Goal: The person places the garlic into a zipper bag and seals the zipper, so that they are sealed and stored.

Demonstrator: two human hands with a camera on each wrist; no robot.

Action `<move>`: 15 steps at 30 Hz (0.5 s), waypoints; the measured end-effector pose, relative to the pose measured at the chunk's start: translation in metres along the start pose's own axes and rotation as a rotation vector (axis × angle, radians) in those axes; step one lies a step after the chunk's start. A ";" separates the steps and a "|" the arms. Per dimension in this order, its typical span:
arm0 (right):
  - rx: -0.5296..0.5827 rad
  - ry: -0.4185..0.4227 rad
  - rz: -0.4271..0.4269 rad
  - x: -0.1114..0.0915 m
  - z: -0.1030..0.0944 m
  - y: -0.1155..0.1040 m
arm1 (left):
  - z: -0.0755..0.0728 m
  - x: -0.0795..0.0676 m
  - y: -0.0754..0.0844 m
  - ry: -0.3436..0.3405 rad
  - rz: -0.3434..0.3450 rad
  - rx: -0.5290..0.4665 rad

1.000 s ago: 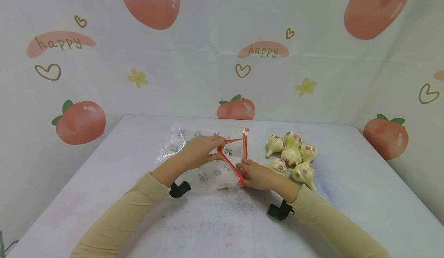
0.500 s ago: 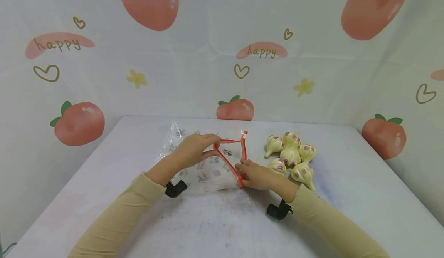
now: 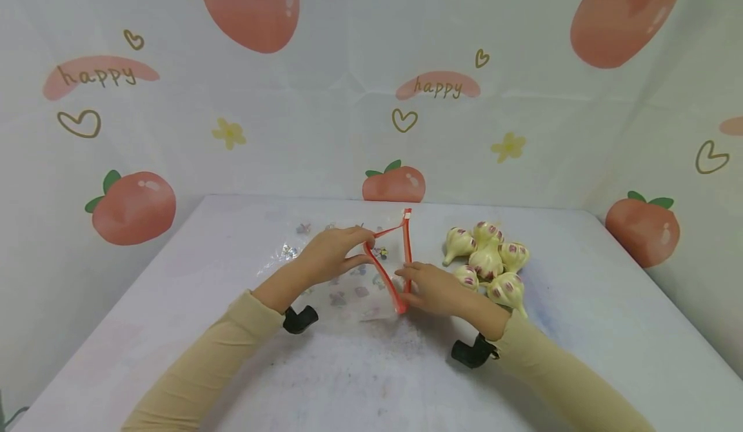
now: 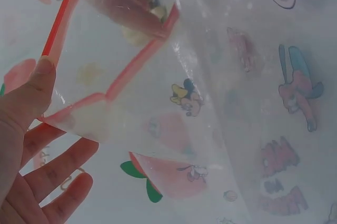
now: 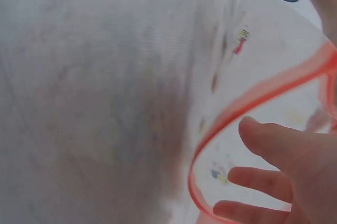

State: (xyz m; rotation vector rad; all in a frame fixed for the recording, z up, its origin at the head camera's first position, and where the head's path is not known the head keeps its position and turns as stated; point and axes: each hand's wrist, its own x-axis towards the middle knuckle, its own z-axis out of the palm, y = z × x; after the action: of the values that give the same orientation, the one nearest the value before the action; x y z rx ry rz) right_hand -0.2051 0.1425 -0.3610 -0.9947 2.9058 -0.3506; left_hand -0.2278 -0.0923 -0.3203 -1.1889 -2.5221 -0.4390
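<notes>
A clear plastic bag (image 3: 354, 290) with small cartoon prints lies on its side, its red-edged mouth (image 3: 406, 242) spread toward the right. My left hand (image 3: 333, 255) pinches the red edge (image 4: 59, 24) between thumb and index finger; the other fingers are spread, as the left wrist view shows. At the mouth's near lower part is my right hand (image 3: 435, 288). In the right wrist view its thumb (image 5: 263, 137) and fingers (image 5: 260, 182) reach into the opening, extended and apart, gripping nothing. Several garlic bulbs (image 3: 486, 261) sit just beyond the right hand.
A white, stained tabletop (image 3: 325, 380) lies beneath, meeting a fruit-printed cloth backdrop (image 3: 342, 135) at the back and sides. Black wrist-worn pieces (image 3: 300, 320) hang under both forearms. A thin dark cable (image 3: 14, 414) shows at the far left edge.
My left hand shifted slightly left, then back right, with the red edge. The right thumb has moved off the bag's lower red corner. The mouth's far corner stands a little higher.
</notes>
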 end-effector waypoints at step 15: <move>0.079 0.194 0.031 -0.026 -0.028 0.013 | 0.002 -0.002 0.000 0.014 -0.020 -0.034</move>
State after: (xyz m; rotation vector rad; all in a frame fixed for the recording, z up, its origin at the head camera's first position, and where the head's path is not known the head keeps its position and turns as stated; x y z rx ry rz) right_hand -0.1953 0.1738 -0.3378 -0.9527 3.0455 -0.5869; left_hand -0.2269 -0.0933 -0.3232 -1.1694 -2.5265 -0.4949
